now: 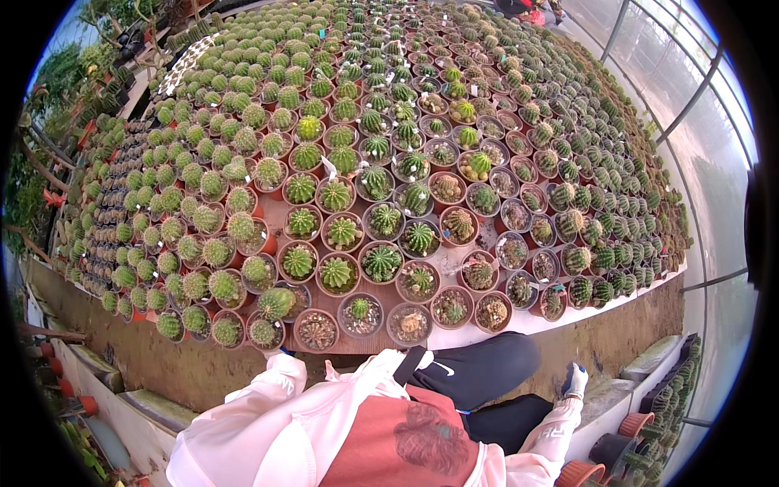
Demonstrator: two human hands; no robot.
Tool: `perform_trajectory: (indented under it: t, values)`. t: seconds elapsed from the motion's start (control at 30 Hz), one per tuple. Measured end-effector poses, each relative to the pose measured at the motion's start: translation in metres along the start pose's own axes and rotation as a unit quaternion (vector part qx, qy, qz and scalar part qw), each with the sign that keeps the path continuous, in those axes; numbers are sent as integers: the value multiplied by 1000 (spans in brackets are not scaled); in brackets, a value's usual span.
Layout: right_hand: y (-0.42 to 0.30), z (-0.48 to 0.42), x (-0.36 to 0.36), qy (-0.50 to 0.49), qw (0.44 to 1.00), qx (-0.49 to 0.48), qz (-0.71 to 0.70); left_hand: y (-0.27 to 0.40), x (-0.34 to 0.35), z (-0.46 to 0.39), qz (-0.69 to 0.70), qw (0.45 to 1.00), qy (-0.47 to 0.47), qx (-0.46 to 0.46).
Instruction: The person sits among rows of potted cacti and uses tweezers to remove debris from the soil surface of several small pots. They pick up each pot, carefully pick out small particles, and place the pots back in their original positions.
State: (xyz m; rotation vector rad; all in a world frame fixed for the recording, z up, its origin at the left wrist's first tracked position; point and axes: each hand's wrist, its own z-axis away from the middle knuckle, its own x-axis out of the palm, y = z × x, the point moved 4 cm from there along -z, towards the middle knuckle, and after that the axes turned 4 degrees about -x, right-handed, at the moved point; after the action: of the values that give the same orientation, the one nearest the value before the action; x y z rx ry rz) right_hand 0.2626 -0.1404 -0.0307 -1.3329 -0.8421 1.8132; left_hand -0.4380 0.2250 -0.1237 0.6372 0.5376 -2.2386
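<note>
My left hand (283, 351) is at the near edge of the table, by a small potted cactus (263, 332). Only a bit of blue glove shows past the pale sleeve, so its grip is hidden. My right hand (575, 380), in a white and blue work glove, hangs low beside my dark trousers, away from the pots. Its fingers are too small to read, and nothing is seen in it. Before me along the edge stand a brown pot of gravel with a flat, dry-looking plant (316, 330), a pot with a small green cactus (360, 308), and a pot with a tan cactus (410, 322).
Rows of potted cacti (380, 262) cover the broad table (359, 344). A low wall ledge (158, 409) and terracotta pots (578, 473) lie behind me. Greenhouse sheeting (712, 182) with metal ribs rises at right. Part of another person (517, 7) shows at the far end.
</note>
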Motion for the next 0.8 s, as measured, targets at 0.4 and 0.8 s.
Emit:
perform_trajectory:
  t: [0.4, 0.8]
  values:
    - [22, -37, -7, 14, 806, -270, 527, 9, 24, -28, -35, 998, -27, 43]
    - [-43, 2, 88, -107, 829, -112, 537, -18, 14, -16, -60, 997, -37, -19]
